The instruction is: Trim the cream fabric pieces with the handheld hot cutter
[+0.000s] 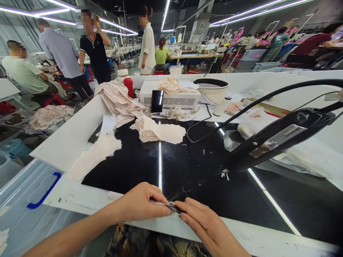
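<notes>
Close to the front edge of the table, my left hand pinches a small, flat, dark grey piece between thumb and fingers. A whitish sliver shows beside the piece, but its kind is unclear. From the other side, my right hand closes its thumb and fingers on the same piece, so the fingertips of both hands nearly meet. Beneath and beyond them lies a glossy black work surface. Cream fabric pieces lie at its left, and a stack of cut cream fabric sits farther back.
A black device with a cable reaches in from the right over the surface. Behind stand a phone, a white vented box, a round bin and a red bottle. A clear plastic box is at left. Several people work beyond.
</notes>
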The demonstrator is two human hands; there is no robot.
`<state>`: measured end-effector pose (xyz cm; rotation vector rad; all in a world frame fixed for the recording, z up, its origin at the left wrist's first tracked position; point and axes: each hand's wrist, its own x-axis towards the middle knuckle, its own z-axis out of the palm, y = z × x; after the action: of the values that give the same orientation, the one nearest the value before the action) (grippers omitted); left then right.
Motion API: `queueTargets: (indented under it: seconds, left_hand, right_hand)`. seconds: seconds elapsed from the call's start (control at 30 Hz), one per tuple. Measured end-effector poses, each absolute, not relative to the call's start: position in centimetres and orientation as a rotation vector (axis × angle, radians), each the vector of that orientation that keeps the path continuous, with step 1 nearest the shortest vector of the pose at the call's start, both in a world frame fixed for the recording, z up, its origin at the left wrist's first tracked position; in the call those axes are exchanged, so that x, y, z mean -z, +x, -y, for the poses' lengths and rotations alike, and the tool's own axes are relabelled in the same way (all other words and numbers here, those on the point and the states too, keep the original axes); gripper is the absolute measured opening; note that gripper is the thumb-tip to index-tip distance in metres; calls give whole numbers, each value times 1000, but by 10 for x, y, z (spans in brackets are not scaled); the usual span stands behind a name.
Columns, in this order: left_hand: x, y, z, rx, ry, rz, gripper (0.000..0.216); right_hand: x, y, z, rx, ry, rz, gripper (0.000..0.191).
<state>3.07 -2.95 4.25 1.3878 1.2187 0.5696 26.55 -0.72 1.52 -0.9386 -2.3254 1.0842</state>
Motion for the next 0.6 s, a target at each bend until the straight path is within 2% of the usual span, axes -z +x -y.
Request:
queueTargets:
  seconds: [0.6]
  left_hand:
    - [-39, 34, 31, -572, 1387, -1217, 12]
  right_hand:
    - [-14, 266, 15, -1162, -1029, 2236, 38]
